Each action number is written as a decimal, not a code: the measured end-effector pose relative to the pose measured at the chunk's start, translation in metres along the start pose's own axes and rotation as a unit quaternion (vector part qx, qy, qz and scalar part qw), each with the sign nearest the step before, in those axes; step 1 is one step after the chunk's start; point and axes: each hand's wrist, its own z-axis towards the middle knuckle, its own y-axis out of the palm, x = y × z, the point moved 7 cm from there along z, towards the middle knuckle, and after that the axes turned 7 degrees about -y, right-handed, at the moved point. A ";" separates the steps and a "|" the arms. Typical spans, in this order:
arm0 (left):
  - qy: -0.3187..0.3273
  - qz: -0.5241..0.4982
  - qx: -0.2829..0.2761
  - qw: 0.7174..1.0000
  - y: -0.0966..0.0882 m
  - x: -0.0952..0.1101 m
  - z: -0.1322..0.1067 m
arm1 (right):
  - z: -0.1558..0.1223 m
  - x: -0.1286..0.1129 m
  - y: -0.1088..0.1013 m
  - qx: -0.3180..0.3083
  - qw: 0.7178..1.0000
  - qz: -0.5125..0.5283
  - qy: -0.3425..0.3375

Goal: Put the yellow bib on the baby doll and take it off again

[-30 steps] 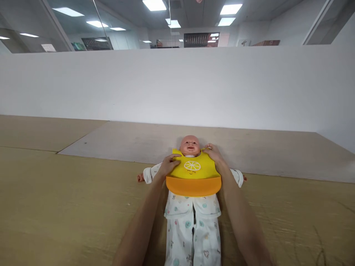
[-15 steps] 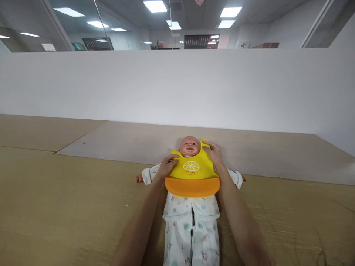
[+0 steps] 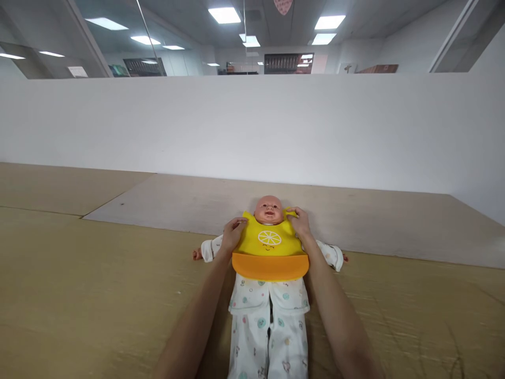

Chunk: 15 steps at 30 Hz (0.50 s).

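A baby doll (image 3: 269,210) in white patterned pajamas (image 3: 268,316) lies on its back, head towards the far wall. A yellow silicone bib (image 3: 270,245) with a lemon-slice print and an orange catch pocket (image 3: 270,266) covers its chest. My left hand (image 3: 233,235) holds the bib's left edge near the doll's shoulder. My right hand (image 3: 299,221) pinches the opposite strap beside the doll's neck. The bib's neck fastening is hidden behind the strap and my fingers.
The doll lies on a tan board surface (image 3: 79,300), with a paler board panel (image 3: 374,221) beyond its head. A tall white wall (image 3: 252,126) stands behind that panel. Glass partitions and ceiling lights show above the wall.
The bib's right strap, which stood up beside the doll's head, now lies lower against the neck. Both hands have shifted slightly left, and the view has tilted a little.
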 end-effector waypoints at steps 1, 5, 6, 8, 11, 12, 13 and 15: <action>-0.005 -0.005 0.002 1.000 0.000 0.001 -0.001 | 0.000 0.001 0.001 -0.006 1.000 -0.003 0.006; -0.046 -0.030 -0.033 0.998 0.006 0.003 -0.002 | -0.001 0.006 0.005 -0.027 0.999 -0.011 0.020; -0.057 -0.041 -0.042 0.997 0.007 0.003 -0.001 | -0.001 0.007 0.006 -0.030 0.999 -0.011 0.023; -0.087 -0.078 -0.061 0.991 0.011 0.001 0.003 | -0.002 0.010 0.008 -0.037 0.999 -0.010 0.031; -0.139 -0.151 -0.089 0.975 0.017 -0.001 0.008 | -0.002 0.014 0.012 -0.053 0.997 -0.001 0.047; -0.151 -0.171 -0.097 0.969 0.018 -0.001 0.008 | -0.003 0.015 0.013 -0.059 0.997 0.003 0.052; -0.161 -0.186 -0.102 0.964 0.020 -0.001 0.009 | -0.003 0.015 0.014 -0.062 0.996 0.008 0.057; -0.180 -0.203 -0.108 0.956 0.022 0.000 0.009 | -0.005 0.016 0.015 -0.065 0.995 0.017 0.072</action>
